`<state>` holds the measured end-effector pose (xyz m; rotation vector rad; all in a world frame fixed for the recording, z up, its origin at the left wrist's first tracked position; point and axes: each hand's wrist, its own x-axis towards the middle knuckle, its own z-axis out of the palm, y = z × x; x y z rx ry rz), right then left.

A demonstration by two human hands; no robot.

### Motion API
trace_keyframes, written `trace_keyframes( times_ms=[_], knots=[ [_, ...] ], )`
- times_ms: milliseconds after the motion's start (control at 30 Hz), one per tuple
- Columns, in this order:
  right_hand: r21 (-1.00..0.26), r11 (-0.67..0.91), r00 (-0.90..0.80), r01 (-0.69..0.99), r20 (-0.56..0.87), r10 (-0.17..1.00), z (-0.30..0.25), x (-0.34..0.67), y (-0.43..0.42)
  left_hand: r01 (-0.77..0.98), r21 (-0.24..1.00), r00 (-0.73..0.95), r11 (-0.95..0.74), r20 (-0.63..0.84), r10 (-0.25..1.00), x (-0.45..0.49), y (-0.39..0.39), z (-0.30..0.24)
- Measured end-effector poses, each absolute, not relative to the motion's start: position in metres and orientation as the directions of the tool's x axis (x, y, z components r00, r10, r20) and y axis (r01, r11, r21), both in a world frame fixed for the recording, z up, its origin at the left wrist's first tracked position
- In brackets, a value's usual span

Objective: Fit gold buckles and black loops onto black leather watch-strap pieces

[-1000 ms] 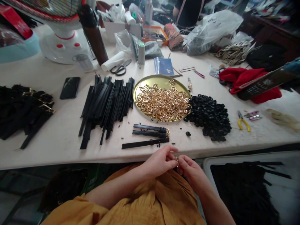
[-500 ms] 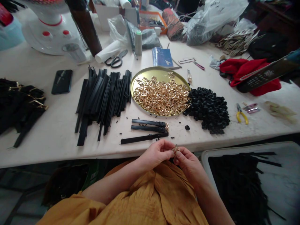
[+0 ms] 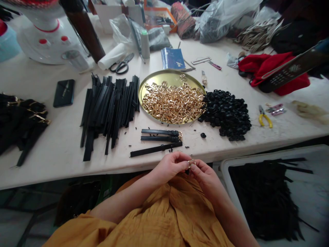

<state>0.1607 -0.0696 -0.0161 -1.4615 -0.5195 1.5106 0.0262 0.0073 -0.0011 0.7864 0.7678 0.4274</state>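
Close to my lap, at the table's front edge, both hands meet on a small gold buckle [image 3: 191, 162]. My left hand [image 3: 172, 166] pinches it from the left between thumb and fingers. From the other side my right hand [image 3: 203, 172] grips it with thumb and forefinger. A dark bit shows beneath the fingertips; what it is I cannot make out. Just beyond the hands lies a plain black strap [image 3: 154, 150]. Behind it are two black straps [image 3: 160, 136] with gold buckles at their right ends.
A round gold tray [image 3: 146, 82] carries a heap of gold buckles. Black loops [image 3: 226, 113] are piled to its right, black strips [image 3: 108, 113] to its left. Yellow-handled pliers [image 3: 264, 118], scissors [image 3: 122, 65] and a phone [image 3: 64, 93] lie around. A white bin [image 3: 224, 168] holds black strips.
The camera view has shifted slightly. Both hands stay together on the buckle, with only a small change in how it is turned between the fingertips.
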Motion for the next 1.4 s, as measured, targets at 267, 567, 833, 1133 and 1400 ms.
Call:
trace_keyframes(
  times_ms=[267, 567, 833, 1133, 1400],
  knots=[
    [-0.833, -0.453, 0.156, -0.317, -0.517, 0.842, -0.012, 0.157, -0.07, -0.004, 0.772, 0.639, 0.636, -0.487, 0.595, 0.027, 0.007, -0.003],
    [-0.837, -0.427, 0.154, -0.342, -0.498, 0.853, -0.007, 0.155, -0.072, -0.004, 0.761, 0.65, 0.649, -0.491, 0.579, 0.028, 0.007, -0.001],
    [-0.826, -0.407, 0.132, -0.389, -0.488, 0.863, -0.011, 0.156, -0.073, -0.01, 0.749, 0.658, 0.662, -0.494, 0.569, 0.028, 0.006, 0.003],
    [-0.844, -0.38, 0.17, -0.378, -0.467, 0.868, -0.014, 0.156, -0.078, -0.014, 0.738, 0.668, 0.674, -0.495, 0.556, 0.03, 0.002, 0.004],
    [-0.923, -0.379, 0.219, -0.061, -0.383, 0.897, -0.018, 0.156, -0.078, 0.223, 0.931, 0.598, 0.288, -0.364, 0.714, 0.025, -0.003, 0.013]
  ],
)
